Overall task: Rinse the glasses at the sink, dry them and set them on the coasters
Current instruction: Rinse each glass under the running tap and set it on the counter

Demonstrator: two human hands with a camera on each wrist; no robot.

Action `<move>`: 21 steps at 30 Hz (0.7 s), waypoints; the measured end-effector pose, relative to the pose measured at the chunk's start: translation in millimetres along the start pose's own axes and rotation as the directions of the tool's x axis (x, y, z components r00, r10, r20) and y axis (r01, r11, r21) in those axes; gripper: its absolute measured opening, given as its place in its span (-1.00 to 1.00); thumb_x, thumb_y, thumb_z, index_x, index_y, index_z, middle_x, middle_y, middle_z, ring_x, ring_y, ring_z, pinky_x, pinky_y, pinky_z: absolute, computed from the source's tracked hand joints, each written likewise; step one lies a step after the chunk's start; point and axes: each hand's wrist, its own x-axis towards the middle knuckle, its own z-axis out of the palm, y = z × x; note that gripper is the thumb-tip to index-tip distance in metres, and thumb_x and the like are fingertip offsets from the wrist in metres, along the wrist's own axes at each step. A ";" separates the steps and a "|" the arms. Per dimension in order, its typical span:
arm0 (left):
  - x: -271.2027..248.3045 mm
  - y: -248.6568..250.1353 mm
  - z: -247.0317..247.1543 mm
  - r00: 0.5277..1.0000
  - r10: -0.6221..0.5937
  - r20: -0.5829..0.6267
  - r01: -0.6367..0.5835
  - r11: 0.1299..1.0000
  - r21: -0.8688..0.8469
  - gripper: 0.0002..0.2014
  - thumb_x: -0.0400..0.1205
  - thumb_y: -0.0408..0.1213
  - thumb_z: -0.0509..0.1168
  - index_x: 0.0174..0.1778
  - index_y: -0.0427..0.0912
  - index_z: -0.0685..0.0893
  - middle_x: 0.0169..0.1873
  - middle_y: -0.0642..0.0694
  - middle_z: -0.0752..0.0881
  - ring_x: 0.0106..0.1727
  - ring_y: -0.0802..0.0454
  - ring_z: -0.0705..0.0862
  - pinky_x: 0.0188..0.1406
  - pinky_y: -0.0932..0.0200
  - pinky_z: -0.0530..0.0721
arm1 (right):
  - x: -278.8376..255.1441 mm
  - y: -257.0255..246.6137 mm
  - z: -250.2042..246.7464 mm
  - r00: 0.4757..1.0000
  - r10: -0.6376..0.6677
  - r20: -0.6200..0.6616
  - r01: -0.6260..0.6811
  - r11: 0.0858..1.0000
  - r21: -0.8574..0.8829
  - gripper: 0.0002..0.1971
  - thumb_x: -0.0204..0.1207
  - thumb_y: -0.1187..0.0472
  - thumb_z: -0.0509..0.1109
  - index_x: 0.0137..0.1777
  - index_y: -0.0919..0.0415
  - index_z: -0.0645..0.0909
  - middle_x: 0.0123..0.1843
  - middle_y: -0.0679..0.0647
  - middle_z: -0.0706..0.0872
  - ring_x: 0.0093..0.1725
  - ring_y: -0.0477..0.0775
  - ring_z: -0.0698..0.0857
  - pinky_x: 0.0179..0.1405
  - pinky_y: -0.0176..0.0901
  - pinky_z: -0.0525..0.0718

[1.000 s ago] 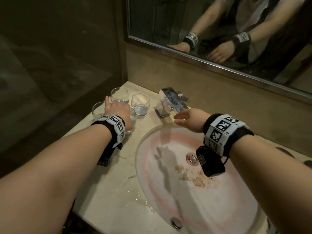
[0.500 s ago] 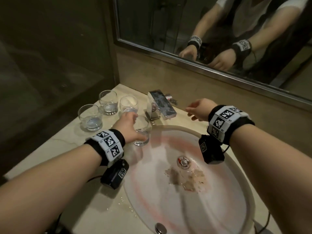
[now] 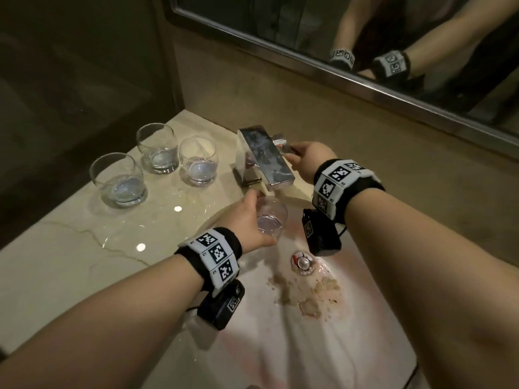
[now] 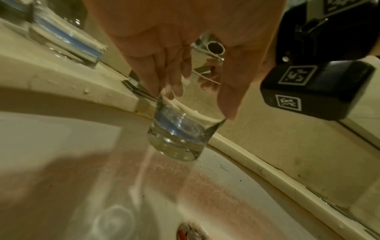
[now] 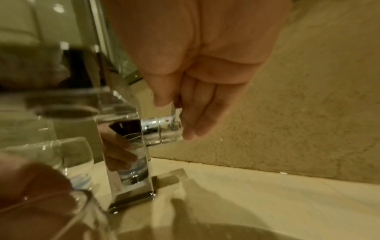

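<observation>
The glass [image 3: 271, 219] is clear and thick-based with a little water in the bottom; the left hand [image 3: 247, 220] grips it upright over the sink [image 3: 351, 346], just below the tap [image 3: 266, 155] spout. The right hand [image 3: 307, 161] pinches the tap lever [image 5: 162, 129] between thumb and fingers. Three more glasses [image 3: 157, 148] stand apart on the wet counter [image 3: 70, 262] left of the tap, near its back edge; the basin lies open below
</observation>
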 end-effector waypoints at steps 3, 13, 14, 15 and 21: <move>3.7 1.4 1.6 1.000 0.028 -0.008 -0.028 0.998 0.056 -0.15 0.27 -0.04 0.61 0.39 -0.10 0.31 0.33 -0.01 0.58 0.28 0.01 0.59 0.26 0.12 0.57 | 12.6 0.9 3.5 1.000 0.021 -0.011 -0.020 0.999 0.041 -0.67 0.66 0.10 0.25 0.38 0.12 0.57 0.26 0.10 0.71 0.24 0.12 0.67 0.30 0.00 0.57; 17.2 -1.0 -0.9 1.000 0.027 -0.004 -0.027 0.999 0.018 -0.14 0.27 -0.06 0.61 0.40 -0.15 0.29 0.34 -0.07 0.55 0.32 -0.01 0.56 0.32 0.04 0.55 | 28.9 11.3 9.7 0.995 0.068 -0.067 -0.046 0.958 0.284 -0.76 0.62 0.21 0.32 0.24 0.21 0.66 0.06 0.07 0.77 0.06 0.02 0.76 0.18 -0.11 0.67; 18.5 -1.4 -1.6 1.000 0.029 -0.005 -0.029 0.999 0.021 -0.14 0.27 -0.07 0.61 0.39 -0.14 0.29 0.34 -0.07 0.55 0.32 -0.01 0.57 0.31 0.05 0.55 | 28.9 11.9 10.5 0.995 0.074 -0.073 -0.047 0.947 0.317 -0.76 0.62 0.22 0.32 0.24 0.23 0.65 0.06 0.07 0.77 0.06 0.03 0.76 0.14 -0.15 0.67; 19.3 -1.1 -2.4 0.999 0.034 -0.006 -0.034 0.999 0.023 -0.15 0.27 -0.07 0.61 0.39 -0.14 0.30 0.35 -0.06 0.54 0.32 0.00 0.57 0.31 0.05 0.56 | 28.5 12.2 11.0 0.994 0.081 -0.074 -0.051 0.935 0.351 -0.76 0.62 0.23 0.32 0.24 0.25 0.65 0.06 0.08 0.77 0.06 0.05 0.76 0.10 -0.18 0.67; 23.1 0.1 -5.8 0.999 0.051 0.009 -0.051 0.998 0.041 -0.15 0.29 -0.08 0.61 0.39 -0.16 0.29 0.36 -0.06 0.51 0.34 0.01 0.54 0.31 0.08 0.54 | 27.4 12.9 11.8 0.994 0.077 -0.083 -0.036 0.907 0.420 -0.73 0.62 0.30 0.30 0.27 0.37 0.60 0.14 0.25 0.74 0.12 0.17 0.75 -0.07 -0.35 0.69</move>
